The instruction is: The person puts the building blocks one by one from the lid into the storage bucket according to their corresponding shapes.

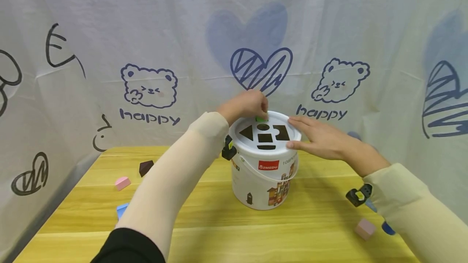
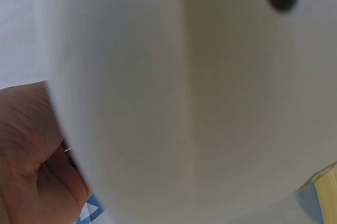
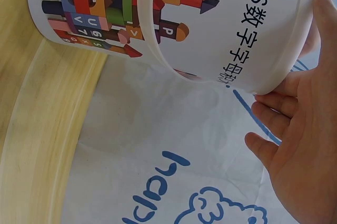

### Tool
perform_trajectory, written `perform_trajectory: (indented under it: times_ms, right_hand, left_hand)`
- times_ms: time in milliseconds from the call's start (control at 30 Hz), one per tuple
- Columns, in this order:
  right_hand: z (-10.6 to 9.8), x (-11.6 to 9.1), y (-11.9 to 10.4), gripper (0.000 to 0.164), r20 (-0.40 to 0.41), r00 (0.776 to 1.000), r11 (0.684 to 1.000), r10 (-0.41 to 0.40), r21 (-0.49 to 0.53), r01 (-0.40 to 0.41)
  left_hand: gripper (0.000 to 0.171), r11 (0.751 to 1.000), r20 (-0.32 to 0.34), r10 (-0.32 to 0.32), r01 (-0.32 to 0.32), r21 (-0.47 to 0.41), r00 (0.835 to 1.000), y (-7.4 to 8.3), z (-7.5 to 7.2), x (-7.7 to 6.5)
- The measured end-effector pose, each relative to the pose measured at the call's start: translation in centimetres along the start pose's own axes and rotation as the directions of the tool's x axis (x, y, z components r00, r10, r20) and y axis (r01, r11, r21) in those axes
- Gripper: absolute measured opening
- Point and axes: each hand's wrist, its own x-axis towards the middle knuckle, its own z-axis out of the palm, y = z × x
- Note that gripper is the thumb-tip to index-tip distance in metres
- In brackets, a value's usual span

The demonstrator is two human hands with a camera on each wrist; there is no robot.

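Observation:
A white bucket point(image 1: 245, 182) stands upright on the table, its lid point(image 1: 248, 146) cut with several shaped slots. My left hand point(image 1: 248, 104) is over the far side of the lid, its curled fingers pinching a green block point(image 1: 261, 119) at the far slot. Most of that block is hidden by the fingers. With fingers extended, my right hand point(image 1: 321, 138) rests against the lid's right rim. The right wrist view shows its fingertips point(image 3: 263, 98) at the rim. In the left wrist view the bucket's wall point(image 2: 158, 103) covers most of the picture, and the left hand point(image 2: 37, 166) is partly behind it.
On the left of the wooden table point(image 1: 204, 222) lie a dark brown block point(image 1: 146, 168), a pink rounded block point(image 1: 122, 183) and a blue block point(image 1: 122, 209). Near the right forearm are a pinkish block point(image 1: 365, 229) and a blue one point(image 1: 388, 228). A printed curtain point(image 1: 204, 104) hangs behind.

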Motion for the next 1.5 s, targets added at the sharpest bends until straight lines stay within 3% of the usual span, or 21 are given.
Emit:
perform_trajectory:
  times_ms: [267, 700, 1200, 1500]
  right_hand:
    - [0.1, 0.0, 0.0, 0.086, 0.01, 1.0, 1.0, 0.004, 0.016, -0.004]
    - [-0.2, 0.1, 0.0, 0.086, 0.018, 1.0, 1.0, -0.008, 0.002, 0.008]
    - [-0.2, -0.1, 0.0, 0.085, 0.025, 1.0, 1.0, -0.002, -0.003, 0.002]
    - [-0.2, -0.1, -0.2, 0.086, 0.027, 1.0, 1.0, 0.004, -0.012, -0.004]
  left_hand:
    - [0.025, 0.999, -0.064, 0.027, -0.028, -0.019, 0.998, -0.4, -0.6, -1.0]
    - [0.034, 0.993, -0.167, 0.009, -0.028, -0.114, 0.986, -3.3, -2.0, -5.2]
    - [0.039, 0.981, -0.187, -0.074, 0.038, -0.189, 0.98, -8.8, 0.6, -10.1]
    - [0.042, 0.956, -0.162, -0.211, 0.168, -0.24, 0.964, -12.2, 2.7, -12.2]
